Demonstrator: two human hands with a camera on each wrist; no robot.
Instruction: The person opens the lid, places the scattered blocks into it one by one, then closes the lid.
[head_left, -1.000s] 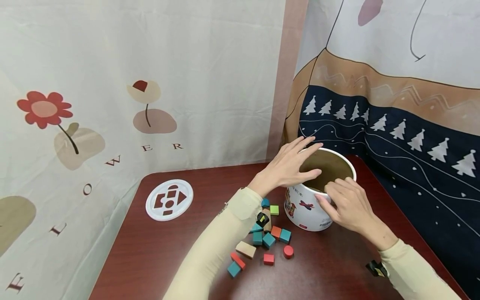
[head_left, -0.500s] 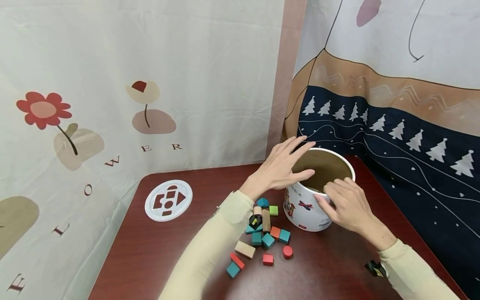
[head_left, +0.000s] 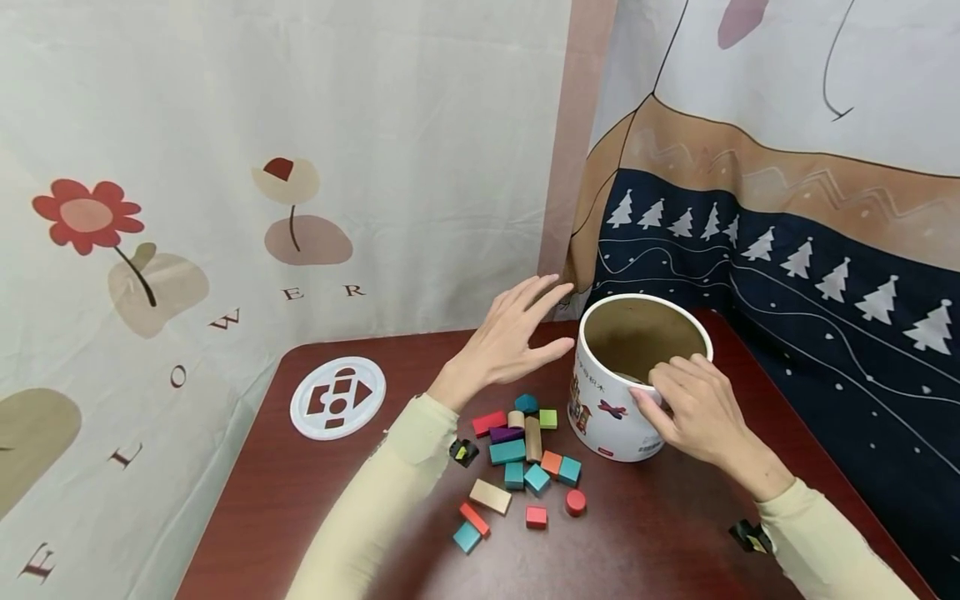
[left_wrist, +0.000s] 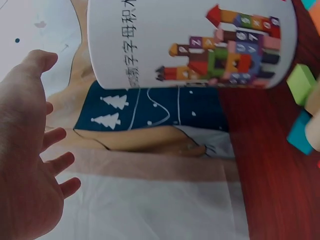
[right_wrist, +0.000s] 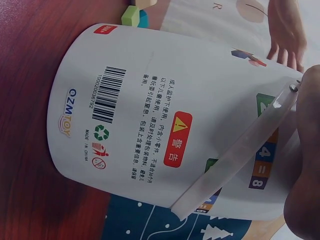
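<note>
A white toy-block bucket point(head_left: 618, 433) stands upright on the table. With fingers curled over its near right rim and the thumb outside, my right hand point(head_left: 693, 408) grips it. My left hand point(head_left: 502, 342) hovers left of the bucket, fingers spread, apart from it and holding nothing. Printed block pictures show on the bucket wall point(left_wrist: 150, 45) in the left wrist view. A pale plastic handle strap point(right_wrist: 235, 155) slants across the bucket in the right wrist view. Loose wooden blocks, among them a teal block point(head_left: 507, 452) and a red round block point(head_left: 575, 502), lie left of the bucket.
A white lid point(head_left: 310, 423) with shaped cutouts lies at the table's far left. The dark red table point(head_left: 262, 517) meets a pale printed curtain point(head_left: 435, 167) behind and a navy tree-patterned cloth point(head_left: 825, 367) on the right.
My left hand has moved left, away from over the bucket's rim, uncovering the opening and more blocks, including red and purple ones. My right hand has kept its grip on the rim.
</note>
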